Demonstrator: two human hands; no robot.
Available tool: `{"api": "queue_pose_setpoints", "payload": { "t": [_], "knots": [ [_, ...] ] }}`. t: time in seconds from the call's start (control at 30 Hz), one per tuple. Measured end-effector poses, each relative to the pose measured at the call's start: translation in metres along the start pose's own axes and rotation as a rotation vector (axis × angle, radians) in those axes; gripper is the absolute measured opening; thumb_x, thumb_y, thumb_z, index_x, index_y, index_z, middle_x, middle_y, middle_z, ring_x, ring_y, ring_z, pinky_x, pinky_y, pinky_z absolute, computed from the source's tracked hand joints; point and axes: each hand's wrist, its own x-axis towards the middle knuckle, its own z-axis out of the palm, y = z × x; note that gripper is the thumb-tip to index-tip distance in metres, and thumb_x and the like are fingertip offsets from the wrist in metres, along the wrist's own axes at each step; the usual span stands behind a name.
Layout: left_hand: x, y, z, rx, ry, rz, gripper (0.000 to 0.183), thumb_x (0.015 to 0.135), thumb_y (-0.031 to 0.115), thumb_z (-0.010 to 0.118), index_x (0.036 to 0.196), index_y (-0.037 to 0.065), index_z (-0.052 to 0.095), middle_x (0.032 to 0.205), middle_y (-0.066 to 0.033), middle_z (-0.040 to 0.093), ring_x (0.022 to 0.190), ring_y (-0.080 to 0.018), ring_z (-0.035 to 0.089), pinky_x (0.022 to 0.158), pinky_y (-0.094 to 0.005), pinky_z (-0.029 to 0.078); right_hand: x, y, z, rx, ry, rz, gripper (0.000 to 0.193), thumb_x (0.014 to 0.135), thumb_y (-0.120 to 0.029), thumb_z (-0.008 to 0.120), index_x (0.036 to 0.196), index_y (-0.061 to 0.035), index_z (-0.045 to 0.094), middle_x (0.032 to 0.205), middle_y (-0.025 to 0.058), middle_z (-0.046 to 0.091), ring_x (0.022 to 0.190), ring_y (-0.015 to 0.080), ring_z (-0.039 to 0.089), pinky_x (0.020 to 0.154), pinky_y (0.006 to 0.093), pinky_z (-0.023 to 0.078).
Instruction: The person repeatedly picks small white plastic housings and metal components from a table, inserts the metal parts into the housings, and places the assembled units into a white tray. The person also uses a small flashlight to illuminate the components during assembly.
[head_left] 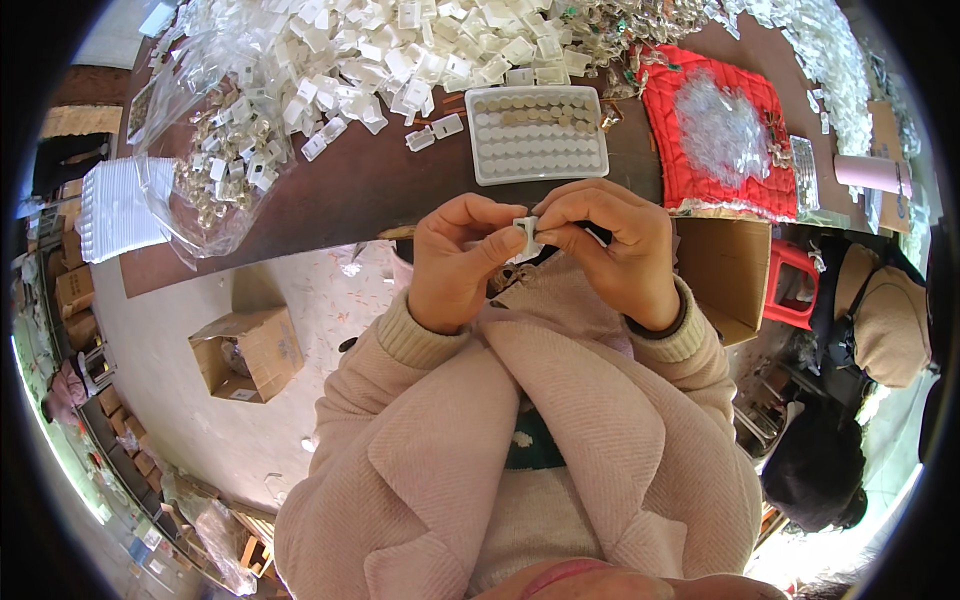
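Piece [530, 236] pinched by left hand [452, 265] and right hand [630, 258]. Brown worktop [375, 182] heaped with white parts [420, 60]; box [270, 350] on floor [330, 300].

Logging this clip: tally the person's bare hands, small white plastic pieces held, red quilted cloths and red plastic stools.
Bare left hand, right hand: 2
Small white plastic piece, held: 1
Red quilted cloth: 1
Red plastic stool: 1
Total: 5

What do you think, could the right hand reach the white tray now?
Probably yes: nothing seems to stand between the right hand and the white tray, though that hand holds a small white piece.
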Motion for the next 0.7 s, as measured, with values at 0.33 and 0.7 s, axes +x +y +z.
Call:
{"api": "queue_pose_setpoints", "payload": {
  "t": [0.33, 0.7],
  "knots": [
    [-0.01, 0.031, -0.03, -0.019, 0.014, 0.017, 0.018, 0.09, 0.001, 0.07, 0.108, -0.002, 0.065, 0.093, -0.0065, 0.07, 0.081, -0.0099, 0.066, 0.07, -0.0204, 0.051, 0.037, -0.001, 0.023, 0.202, -0.268, 0.138, 0.013, 0.078, 0.005, 0.076, 0.087, -0.0021, 0.071, 0.092, 0.0084, 0.068, 0.082, 0.0169, 0.067, 0.072, 0.0273, 0.053],
    [-0.013, 0.043, -0.048, 0.024, 0.29, 0.022, 0.021, 0.102, 0.028, 0.054, 0.102, 0.007, 0.06, 0.092, -0.0039, 0.064, 0.064, -0.0119, 0.058, 0.041, -0.0186, 0.024, 0.103, 0.034, 0.087, -0.999, -0.257, -0.591, 0.003, 0.076, -0.012, 0.063, 0.079, -0.0138, 0.063, 0.082, 0.0013, 0.059, 0.079, 0.0178, 0.064, 0.073, 0.0331, 0.046]
  ]
}}
